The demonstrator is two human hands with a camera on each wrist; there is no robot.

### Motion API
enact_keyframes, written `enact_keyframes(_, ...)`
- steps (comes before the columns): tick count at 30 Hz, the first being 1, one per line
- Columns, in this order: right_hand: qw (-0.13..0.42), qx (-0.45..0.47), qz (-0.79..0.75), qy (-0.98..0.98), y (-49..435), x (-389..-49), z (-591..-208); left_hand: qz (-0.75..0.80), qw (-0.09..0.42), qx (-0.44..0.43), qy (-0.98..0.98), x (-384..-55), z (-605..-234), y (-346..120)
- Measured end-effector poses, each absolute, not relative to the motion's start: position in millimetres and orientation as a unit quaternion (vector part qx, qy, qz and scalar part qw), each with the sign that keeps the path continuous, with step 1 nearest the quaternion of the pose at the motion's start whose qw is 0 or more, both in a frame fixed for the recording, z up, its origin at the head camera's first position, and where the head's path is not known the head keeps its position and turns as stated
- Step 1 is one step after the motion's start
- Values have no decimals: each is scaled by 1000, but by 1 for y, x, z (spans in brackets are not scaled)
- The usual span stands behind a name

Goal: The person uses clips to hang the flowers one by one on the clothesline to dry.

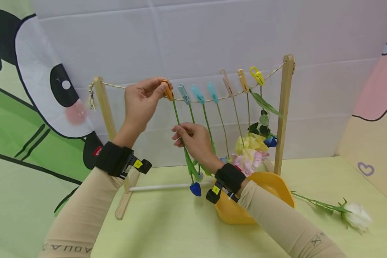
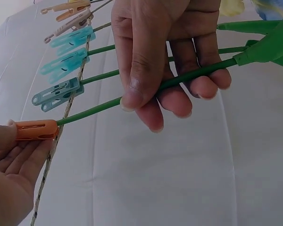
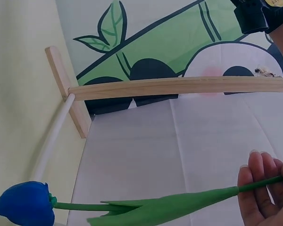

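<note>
My left hand point(image 1: 142, 102) pinches an orange clothespin point(image 1: 168, 90) on the rope, with the thumb on one side and fingers on the other. That clothespin sits over the top of a green stem in the left wrist view. Lower down, my right hand point(image 1: 196, 141) pinches the same stem between thumb and fingertips. The stem belongs to a blue tulip point(image 1: 195, 189), which hangs head down with its long green leaf point(image 3: 179, 205) below the right hand. To the right, a blue-grey clothespin point(image 1: 184, 94) grips another stem on the rope.
The rope point(image 1: 116, 86) runs between two wooden posts point(image 1: 284, 114). Several more clothespins hold hanging flowers, among them a pink flower point(image 1: 249, 161). Beneath stands a yellow basin point(image 1: 235, 215), partly behind my right forearm. A white rose point(image 1: 356, 216) lies on the table at the right.
</note>
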State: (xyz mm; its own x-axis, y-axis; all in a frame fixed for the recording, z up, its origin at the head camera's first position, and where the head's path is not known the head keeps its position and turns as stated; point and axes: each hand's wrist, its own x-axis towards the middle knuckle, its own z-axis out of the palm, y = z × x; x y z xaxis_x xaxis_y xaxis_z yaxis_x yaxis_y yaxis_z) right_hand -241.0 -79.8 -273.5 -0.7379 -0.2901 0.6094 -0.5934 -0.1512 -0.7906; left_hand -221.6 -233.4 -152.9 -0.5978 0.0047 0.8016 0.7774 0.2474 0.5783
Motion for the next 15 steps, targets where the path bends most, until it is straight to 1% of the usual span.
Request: enact_keyframes(15,108,348,675,-642,-79,-246,-272,-538,333,-249,-734,-224,-151,-233)
